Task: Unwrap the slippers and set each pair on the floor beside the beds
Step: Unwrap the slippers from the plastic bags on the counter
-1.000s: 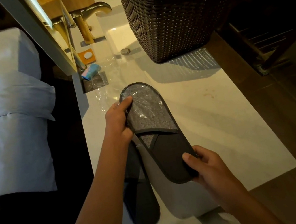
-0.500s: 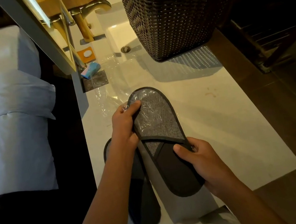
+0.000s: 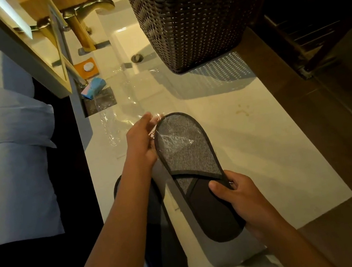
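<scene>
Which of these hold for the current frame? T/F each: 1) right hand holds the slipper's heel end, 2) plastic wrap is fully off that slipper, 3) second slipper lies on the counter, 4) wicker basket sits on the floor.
1) True: the right hand grips the heel end of the held slipper.
2) False: clear plastic wrap covers its toe; the left hand is at the wrap's edge.
3) True: the second slipper lies on the white counter.
4) False: the wicker basket stands on the counter.

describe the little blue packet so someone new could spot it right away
Start at the big dark wicker basket on the white counter. Look left past the sink drain to the mirror's foot. The blue packet lies there, below an orange card, the only blue item.
</scene>
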Available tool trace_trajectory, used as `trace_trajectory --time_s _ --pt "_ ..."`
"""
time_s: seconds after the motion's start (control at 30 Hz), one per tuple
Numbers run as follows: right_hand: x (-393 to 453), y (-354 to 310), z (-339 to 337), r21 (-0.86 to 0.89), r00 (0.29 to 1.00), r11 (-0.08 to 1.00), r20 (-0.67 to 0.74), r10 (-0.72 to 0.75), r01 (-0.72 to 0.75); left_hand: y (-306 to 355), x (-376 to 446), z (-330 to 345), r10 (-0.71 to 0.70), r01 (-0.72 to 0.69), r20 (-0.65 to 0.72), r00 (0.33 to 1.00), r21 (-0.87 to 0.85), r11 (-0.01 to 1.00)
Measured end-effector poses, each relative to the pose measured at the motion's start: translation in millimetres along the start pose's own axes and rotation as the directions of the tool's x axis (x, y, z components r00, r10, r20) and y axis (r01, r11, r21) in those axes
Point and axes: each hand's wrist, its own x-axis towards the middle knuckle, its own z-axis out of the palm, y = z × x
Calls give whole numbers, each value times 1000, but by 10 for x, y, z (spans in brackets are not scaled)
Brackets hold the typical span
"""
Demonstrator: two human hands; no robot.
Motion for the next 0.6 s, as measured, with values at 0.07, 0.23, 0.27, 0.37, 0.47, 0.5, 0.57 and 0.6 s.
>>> trace_trajectory --time_s 0.07,0.23,0.27,0.37,0.47,0.5,0.57,0.6 --pt "51 -13 -21 -9 1000 1000 -4 -1 1 10 97 22 -7 7 -10 1000 4 1000" --pt "164 -19 -61 -26 1000 1000 -6 11 -11 81 330 114 10 -10 -28 1000 -17 1000" --pt "181 -15 -68 -17 1000 1000 -9 16 -16 97 390 136 8 -8 -31 999 -30 1000" --pt "227 -9 -77 39 999 998 -19 47 -47 152 544 194 13 -13 -17 1000 -24 1000" --pt "278 -17 -82 63 998 996 -21 65 -64 189 683 250 16 -15 -25 1000 17 1000" --pt "295 -20 -82 65 997 996 -26 67 -65 198 724 266 18 -17 -37 999 36 999" --pt "328 -17 -85 63 997 996 -36 69 -67 209 795 292 13 -9 -58 998 65 998" --pt "342 -16 -86 63 997 996 -40 70 -67 214 820 311 6 -2 -65 998 73 997"
